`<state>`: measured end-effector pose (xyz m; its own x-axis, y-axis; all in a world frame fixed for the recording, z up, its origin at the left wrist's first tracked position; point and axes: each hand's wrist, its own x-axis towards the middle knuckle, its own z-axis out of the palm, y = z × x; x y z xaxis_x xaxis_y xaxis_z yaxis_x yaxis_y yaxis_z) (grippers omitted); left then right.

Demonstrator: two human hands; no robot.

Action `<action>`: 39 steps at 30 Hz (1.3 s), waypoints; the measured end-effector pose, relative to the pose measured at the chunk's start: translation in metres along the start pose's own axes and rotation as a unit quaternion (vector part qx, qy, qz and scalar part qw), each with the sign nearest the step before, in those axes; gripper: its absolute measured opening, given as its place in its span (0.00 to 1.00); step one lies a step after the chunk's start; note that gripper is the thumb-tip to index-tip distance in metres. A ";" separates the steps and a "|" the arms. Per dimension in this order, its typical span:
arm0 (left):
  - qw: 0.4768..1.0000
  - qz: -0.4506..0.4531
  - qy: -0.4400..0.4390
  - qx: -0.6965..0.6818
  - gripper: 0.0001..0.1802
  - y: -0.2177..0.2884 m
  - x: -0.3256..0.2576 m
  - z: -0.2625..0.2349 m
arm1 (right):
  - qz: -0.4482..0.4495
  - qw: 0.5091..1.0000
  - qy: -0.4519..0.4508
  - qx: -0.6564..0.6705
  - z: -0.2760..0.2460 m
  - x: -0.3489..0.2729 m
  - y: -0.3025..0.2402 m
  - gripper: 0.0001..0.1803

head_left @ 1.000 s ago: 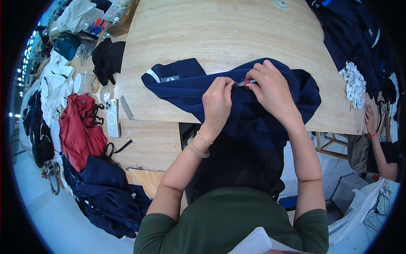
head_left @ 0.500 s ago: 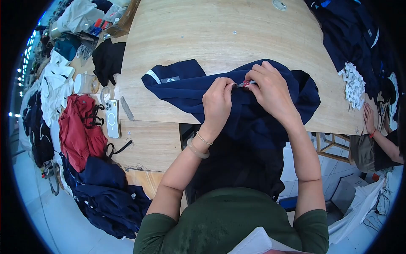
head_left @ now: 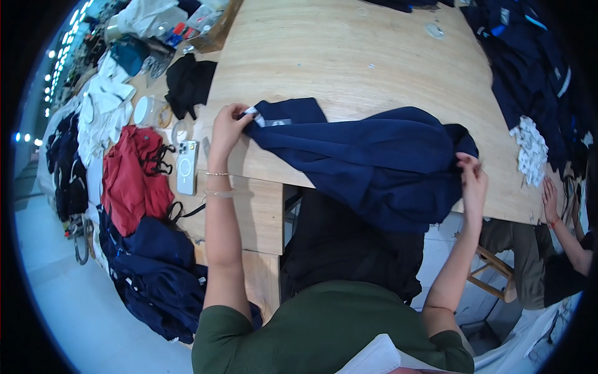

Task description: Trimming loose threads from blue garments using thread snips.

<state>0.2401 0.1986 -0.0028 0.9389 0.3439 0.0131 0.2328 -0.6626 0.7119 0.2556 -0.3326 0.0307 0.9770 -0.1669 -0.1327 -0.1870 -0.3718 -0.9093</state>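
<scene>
though creased, garment [head_left: 374, 153] lengthwise left-to-right

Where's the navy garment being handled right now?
In the head view, the navy garment lies mid-picture over the near edge of the wooden table, left hand at its left end, right hand at its right.

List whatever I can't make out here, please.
All in the head view:
Underside of the navy-blue cloth garment: hidden by its upper layers.
Anything inside the bare right hand: hidden by the hand itself.
Co-worker's head, beyond their bare forearm: cut off at the picture's dark right rim.
Pale specks on the light wooden tabletop: too small to identify.
</scene>
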 end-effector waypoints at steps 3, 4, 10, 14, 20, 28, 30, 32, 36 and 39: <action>0.994 0.001 -0.071 0.087 0.08 0.003 0.017 -0.007 | -0.070 0.995 -0.033 -0.057 0.012 0.007 0.000 0.11; 0.997 0.003 -0.062 0.051 0.07 0.015 0.013 -0.011 | -0.044 0.996 -0.042 -0.066 0.017 0.005 -0.005 0.12; 0.970 0.026 0.002 -0.243 0.02 0.018 0.006 -0.038 | 0.015 0.996 -0.068 0.061 0.031 0.012 -0.031 0.13; 0.902 0.025 0.165 -0.397 0.06 0.047 0.011 -0.091 | -0.108 0.975 0.059 0.187 0.003 0.050 -0.098 0.09; 0.849 0.137 0.243 -0.449 0.11 0.163 0.022 -0.212 | -0.336 0.908 0.053 0.245 -0.127 0.129 -0.232 0.11; 0.882 0.073 0.244 -0.397 0.18 0.192 -0.036 -0.211 | -0.303 0.900 0.286 0.127 -0.166 0.045 -0.206 0.22; 0.932 0.066 0.219 -0.282 0.16 0.136 -0.033 -0.108 | -0.258 0.940 0.221 0.014 -0.137 0.052 -0.107 0.24; 0.989 0.087 0.114 0.026 0.17 0.070 -0.039 -0.034 | -0.140 0.967 0.133 0.167 -0.090 0.053 -0.021 0.11; 0.961 -0.100 0.032 -0.256 0.13 0.023 -0.063 0.056 | -0.066 0.984 0.093 0.136 -0.059 0.040 0.066 0.06; 0.922 -0.108 0.060 -0.368 0.11 0.034 -0.075 0.063 | 0.003 0.980 0.100 0.172 -0.058 0.023 0.069 0.06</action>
<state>0.1931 0.1082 -0.0234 0.8458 0.5155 -0.1377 0.1338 0.0450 0.9900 0.2588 -0.4149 -0.0119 0.9301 -0.3562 -0.0897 -0.1132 -0.0457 -0.9925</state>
